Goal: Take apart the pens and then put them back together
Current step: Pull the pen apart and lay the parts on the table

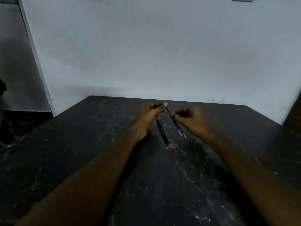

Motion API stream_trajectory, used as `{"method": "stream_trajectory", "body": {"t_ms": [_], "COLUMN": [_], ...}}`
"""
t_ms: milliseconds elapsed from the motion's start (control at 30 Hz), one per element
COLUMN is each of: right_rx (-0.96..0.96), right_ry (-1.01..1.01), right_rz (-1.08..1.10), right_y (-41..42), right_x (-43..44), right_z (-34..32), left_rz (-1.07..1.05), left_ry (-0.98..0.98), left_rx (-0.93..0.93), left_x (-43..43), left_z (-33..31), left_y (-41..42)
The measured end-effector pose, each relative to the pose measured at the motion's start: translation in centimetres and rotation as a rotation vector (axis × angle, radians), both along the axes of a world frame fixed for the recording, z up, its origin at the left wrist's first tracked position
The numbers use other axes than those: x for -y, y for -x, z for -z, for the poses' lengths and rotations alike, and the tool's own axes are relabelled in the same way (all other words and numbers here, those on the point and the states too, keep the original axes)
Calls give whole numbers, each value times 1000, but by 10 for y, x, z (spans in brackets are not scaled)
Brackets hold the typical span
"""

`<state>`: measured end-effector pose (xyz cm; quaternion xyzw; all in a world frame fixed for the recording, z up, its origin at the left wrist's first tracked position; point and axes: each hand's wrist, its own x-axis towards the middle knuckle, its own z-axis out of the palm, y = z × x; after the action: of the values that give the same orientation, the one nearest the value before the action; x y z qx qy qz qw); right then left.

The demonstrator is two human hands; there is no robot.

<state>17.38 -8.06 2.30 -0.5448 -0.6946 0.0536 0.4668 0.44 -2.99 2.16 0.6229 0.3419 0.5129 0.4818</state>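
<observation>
My left hand (150,114) is closed around a dark pen barrel (162,132) whose blue end points down toward me over the table. My right hand (190,119) pinches thin dark refills (176,126) between thumb and forefinger; their pale lower ends hang near the table and the upper end reaches up to my left thumb. Two pale tips show side by side, so there seem to be two refills. Both hands hover close together above the far middle of the black table (81,152).
The black tabletop is scratched and worn, with its far edge against a pale wall (162,54). A brown object (293,118) stands at the far right edge. Dark floor shows at the left.
</observation>
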Motion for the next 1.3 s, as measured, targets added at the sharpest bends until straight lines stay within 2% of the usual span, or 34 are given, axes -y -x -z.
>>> {"method": "stream_trajectory", "body": {"t_ms": [167, 267, 400, 500, 667, 900, 1167, 1300], "right_rx": [-81, -122, -122, -21, 110, 66, 46, 44], "right_ry": [19, 98, 215, 224, 227, 74, 14, 5], "right_rz": [21, 80, 106, 99, 61, 60, 64, 48], "right_y": [1, -3, -9, -12, -11, -8, -7, -4], "right_x": [5, 9, 4, 0, -3, -9, -7, -4], "right_z": [-2, -4, -2, 1, 4, 10, 8, 9], "left_rz": [-38, -102, -193, -254, -302, -289, -322, -274], "left_ry": [66, 97, 124, 103, 87, 64, 50, 23], "left_rx": [102, 198, 295, 315, 309, 285, 260, 185], "left_x": [-4, -7, -11, -15, -20, -20, -18, -16], "left_z": [-2, -5, -8, -6, -4, -2, -2, 0], "left_y": [5, 10, 16, 19, 20, 16, 15, 11]}}
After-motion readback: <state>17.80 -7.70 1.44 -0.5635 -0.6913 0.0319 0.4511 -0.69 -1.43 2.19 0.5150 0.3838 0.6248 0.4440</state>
